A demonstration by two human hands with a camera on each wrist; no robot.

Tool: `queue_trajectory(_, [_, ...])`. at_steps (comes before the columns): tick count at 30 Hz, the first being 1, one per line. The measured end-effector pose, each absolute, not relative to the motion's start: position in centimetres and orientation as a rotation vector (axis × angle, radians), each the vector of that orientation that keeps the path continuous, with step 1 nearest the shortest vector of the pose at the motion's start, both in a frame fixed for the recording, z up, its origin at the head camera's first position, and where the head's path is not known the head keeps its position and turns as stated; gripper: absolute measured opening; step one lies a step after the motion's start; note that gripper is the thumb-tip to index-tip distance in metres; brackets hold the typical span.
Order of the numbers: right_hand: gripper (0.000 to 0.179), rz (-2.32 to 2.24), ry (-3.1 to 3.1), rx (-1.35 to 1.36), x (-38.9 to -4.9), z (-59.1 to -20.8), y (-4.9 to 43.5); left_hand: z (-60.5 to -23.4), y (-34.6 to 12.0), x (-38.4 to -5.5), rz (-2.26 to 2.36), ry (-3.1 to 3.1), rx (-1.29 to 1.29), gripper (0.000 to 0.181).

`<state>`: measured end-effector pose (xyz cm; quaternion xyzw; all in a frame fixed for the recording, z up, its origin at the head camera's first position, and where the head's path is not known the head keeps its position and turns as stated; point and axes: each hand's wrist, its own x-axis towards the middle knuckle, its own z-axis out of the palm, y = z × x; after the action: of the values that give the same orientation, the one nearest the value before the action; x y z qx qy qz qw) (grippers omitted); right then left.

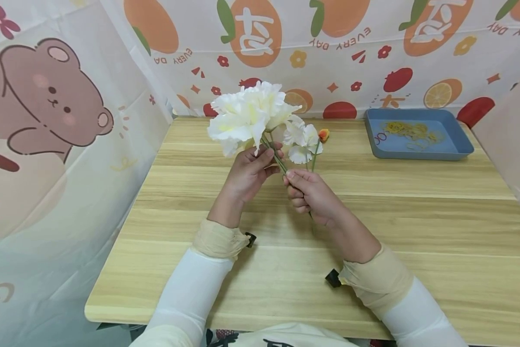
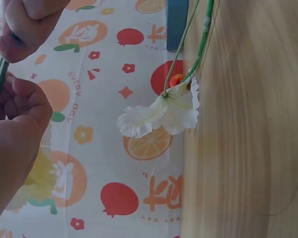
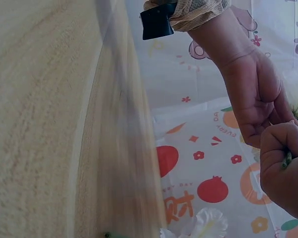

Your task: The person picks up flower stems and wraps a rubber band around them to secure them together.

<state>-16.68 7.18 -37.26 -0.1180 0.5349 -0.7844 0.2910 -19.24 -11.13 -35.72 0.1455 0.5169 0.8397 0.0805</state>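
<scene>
Large white-yellow artificial flowers (image 1: 252, 114) stand up in a bunch over the middle of the table. Just below the blooms, my left hand (image 1: 252, 169) pinches their green stems (image 1: 278, 158) between thumb and fingers. Lower down, my right hand (image 1: 313, 193) grips the same stems, thumb on top. Cut stem ends (image 3: 286, 159) poke out of the right fist in the right wrist view. Beyond the right hand are a smaller white flower (image 1: 302, 140) and an orange bud (image 1: 324, 135), whose stems run behind that hand. In the left wrist view this white flower (image 2: 164, 111) faces down.
A blue tray (image 1: 420, 155) with yellow rubber bands (image 1: 409, 130) and a few red ones stands at the back right of the wooden table (image 1: 177, 270). A fruit-print cloth (image 1: 307, 86) hangs along the back edge, and a bear-print cloth (image 1: 51, 96) at the left.
</scene>
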Motion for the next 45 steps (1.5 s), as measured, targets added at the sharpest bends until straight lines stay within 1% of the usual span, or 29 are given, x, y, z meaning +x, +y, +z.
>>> queue_trajectory(7, [0.027,-2.086,1.335,-0.363,-16.8,-37.4,7.2,-36.0,-11.1,-19.3,2.537,1.479,0.54,0.022])
queue_trajectory(13, [0.026,-2.08,1.34,-0.356,-16.8,-37.7,7.0,-36.1,-10.7,-19.3,2.585,1.546,0.449,0.017])
queue_trajectory(19, [0.028,-2.068,1.474,-0.351,-16.7,-38.0,6.5,-36.2,-10.3,-19.4,2.608,1.661,0.365,0.013])
queue_trajectory(37, [0.033,-1.991,1.73,-0.348,-16.5,-38.2,6.1,-36.3,-10.0,-19.4,2.62,1.736,0.284,0.013])
queue_trajectory(45, [0.036,-1.969,1.743,-0.33,-16.6,-38.1,6.0,-36.5,-10.0,-19.4,2.619,1.77,0.269,0.013])
